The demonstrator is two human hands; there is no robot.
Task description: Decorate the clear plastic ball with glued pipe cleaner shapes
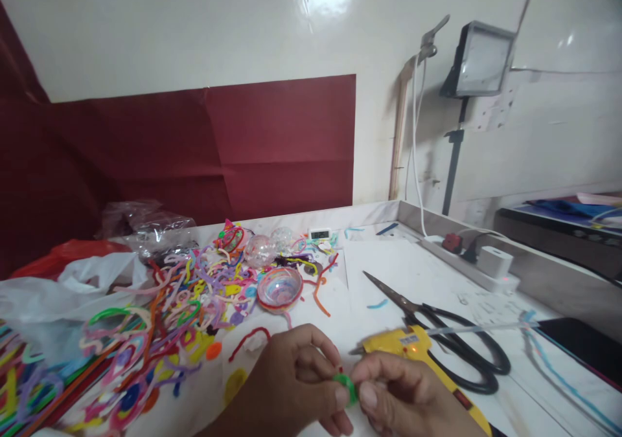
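Note:
My left hand (291,379) and my right hand (408,392) meet at the bottom middle of the view. Both pinch a small green pipe-cleaner piece (346,385) between thumbs and fingertips. A tiny red bit shows just above it. A yellow glue gun (403,343) lies on the white table right behind my right hand, its nozzle pointing left. Black-handled scissors (437,330) lie behind the glue gun, blades pointing to the far left.
A heap of coloured pipe-cleaner pieces (184,301) covers the left of the table (369,262), with a small swirled bowl (280,288), clear balls (260,249) and plastic bags (72,281). A power strip with a white adapter (493,262) lies at the right edge. A dark phone (578,343) lies far right.

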